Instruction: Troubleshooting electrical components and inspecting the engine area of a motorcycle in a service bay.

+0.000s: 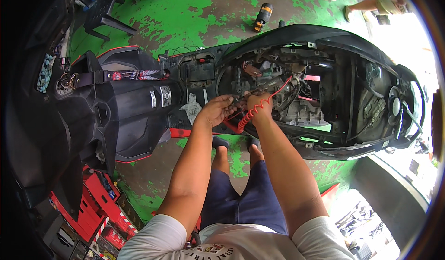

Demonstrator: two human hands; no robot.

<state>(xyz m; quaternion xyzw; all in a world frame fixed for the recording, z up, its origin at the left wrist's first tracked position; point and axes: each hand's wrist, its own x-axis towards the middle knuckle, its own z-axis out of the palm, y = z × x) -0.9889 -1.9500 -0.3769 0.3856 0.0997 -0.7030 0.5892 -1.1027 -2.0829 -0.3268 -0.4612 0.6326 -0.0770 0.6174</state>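
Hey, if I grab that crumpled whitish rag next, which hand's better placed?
Probably your left hand: it's nearer the rag, while your right hand sits farther off, by the red coiled cord.

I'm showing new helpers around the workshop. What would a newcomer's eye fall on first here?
Probably the bright red coiled cord at centre, running past the person's bare right grip toward the exposed inner parts of the scooter, with the bare left grip close beside it. Next, the long black scooter itself, spanning most of the view, opened up right of centre. The peeling green-painted floor behind it also stands out.
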